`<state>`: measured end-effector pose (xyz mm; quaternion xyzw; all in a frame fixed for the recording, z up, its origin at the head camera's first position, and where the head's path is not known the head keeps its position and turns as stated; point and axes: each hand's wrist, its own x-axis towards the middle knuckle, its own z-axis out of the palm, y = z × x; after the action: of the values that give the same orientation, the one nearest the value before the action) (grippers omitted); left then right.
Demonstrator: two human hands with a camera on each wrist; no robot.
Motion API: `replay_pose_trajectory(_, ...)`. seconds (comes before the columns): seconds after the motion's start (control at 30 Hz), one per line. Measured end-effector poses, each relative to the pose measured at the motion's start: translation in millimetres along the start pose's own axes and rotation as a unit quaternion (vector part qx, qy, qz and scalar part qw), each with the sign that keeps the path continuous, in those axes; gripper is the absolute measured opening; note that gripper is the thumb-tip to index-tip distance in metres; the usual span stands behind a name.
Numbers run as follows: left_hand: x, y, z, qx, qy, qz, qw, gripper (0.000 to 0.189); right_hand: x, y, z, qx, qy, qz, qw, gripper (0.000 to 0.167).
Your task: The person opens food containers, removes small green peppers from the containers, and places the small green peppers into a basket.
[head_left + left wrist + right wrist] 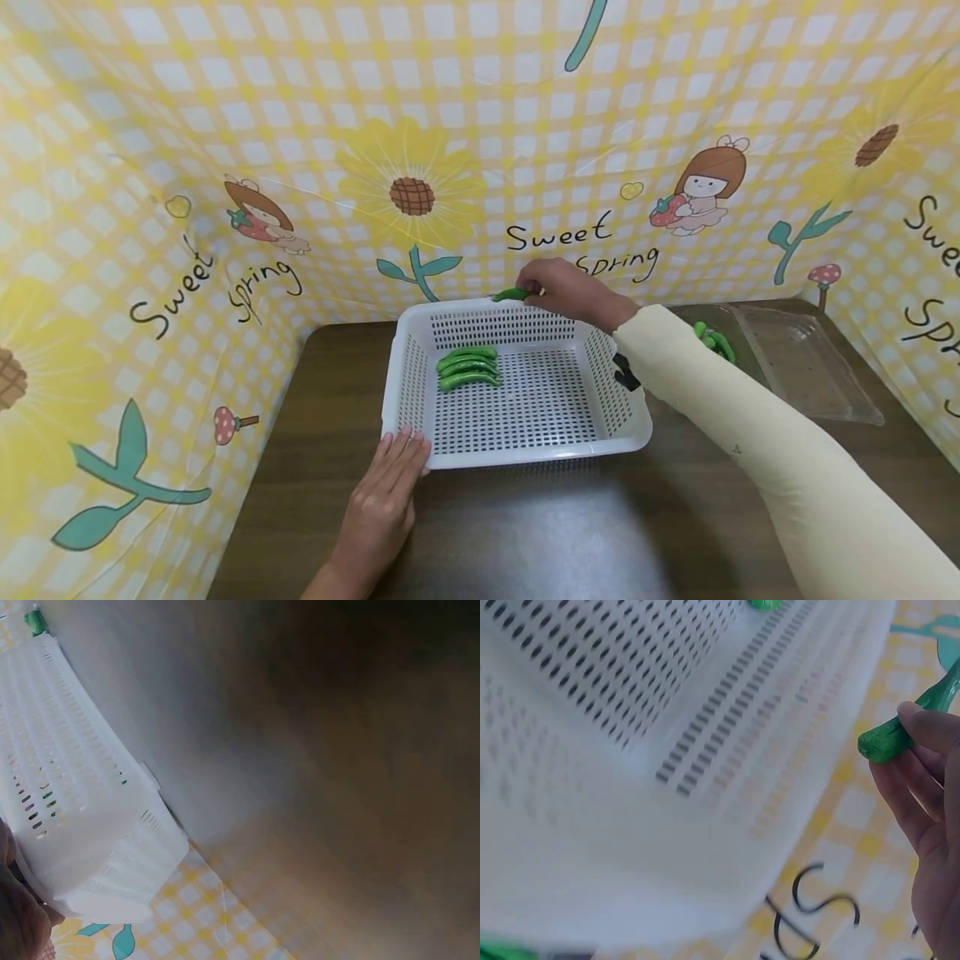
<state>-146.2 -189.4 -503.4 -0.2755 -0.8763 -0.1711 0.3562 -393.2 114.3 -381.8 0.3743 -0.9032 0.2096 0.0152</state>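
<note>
A white perforated basket [517,457] stands on the brown table. Inside it, toward its left side, several green chili peppers [468,367] lie side by side. My right hand [566,290] is over the basket's far rim and pinches one green pepper [512,294] between thumb and fingers. In the right wrist view this pepper [889,741] shows its blunt end beyond the fingertips. My left hand [382,492] rests with straight fingers on the basket's near left corner. Only a small part of the left hand [22,919] shows in the left wrist view.
To the right of the basket, a clear plastic tray [817,367] lies on the table [345,367], with more green peppers [712,340] near its left part, partly behind the right sleeve [720,408]. A yellow checked cloth [487,108] hangs around the back and sides.
</note>
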Motion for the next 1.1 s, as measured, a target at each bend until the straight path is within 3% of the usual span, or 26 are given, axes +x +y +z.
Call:
replay_pose_trajectory(0.33, -1.2, -1.1, 0.3, -0.003, -0.002, -0.007, 1.0, 0.044, 31.0, -35, 42, 0.008, -0.057, -0.016, 0.9982, 0.022)
replay_pose_trajectory(0.63, -0.5, -0.7, -1.9, -0.002, 0.01, -0.004, 0.9999, 0.043, 43.3, -64, 82, -0.009, -0.157, -0.006, 0.9875, 0.02)
replay_pose_trajectory(0.9, -0.1, 0.0, -2.1, -0.007, -0.02, -0.017, 0.9996, 0.045, 37.6, -77, 109, -0.109, -0.222, 0.002, 0.969, 0.009)
replay_pose_trajectory(1.1, 0.0, -0.1, -2.6, -0.002, -0.025, -0.016, 0.9996, 0.046, 36.8, -81, 122, -0.176, -0.225, 0.029, 0.9578, 0.013)
